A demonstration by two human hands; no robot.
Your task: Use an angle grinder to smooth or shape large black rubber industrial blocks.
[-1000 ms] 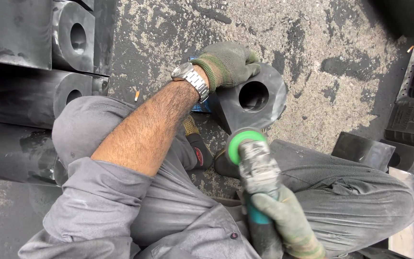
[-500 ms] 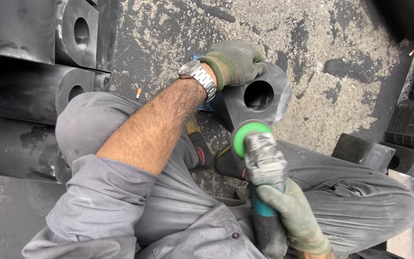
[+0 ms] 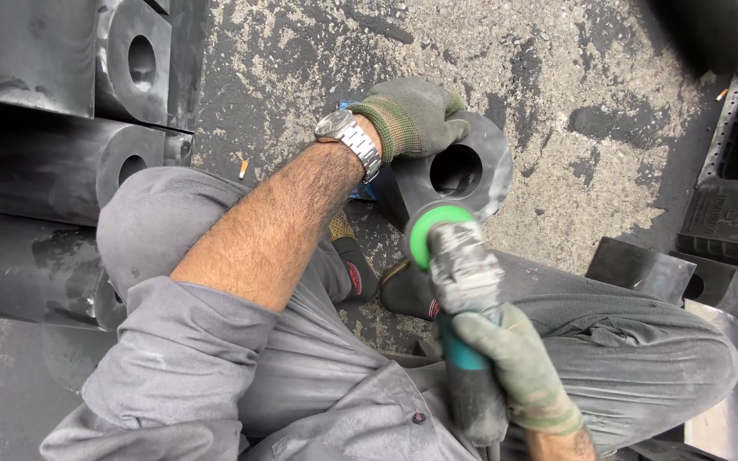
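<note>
While left hand (image 3: 416,115) steadies black block (image 3: 471,171) | right hand (image 3: 514,367) grip clasps grinder (image 3: 463,290)

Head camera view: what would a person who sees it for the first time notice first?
First, the power tool with a green disc in the middle, held by the gloved right hand at the bottom. Just above it, the gloved left hand rests on a black block with a round hole that stands on the rough ground. Similar black blocks are piled at the left, and a silver watch shines on the left wrist.
</note>
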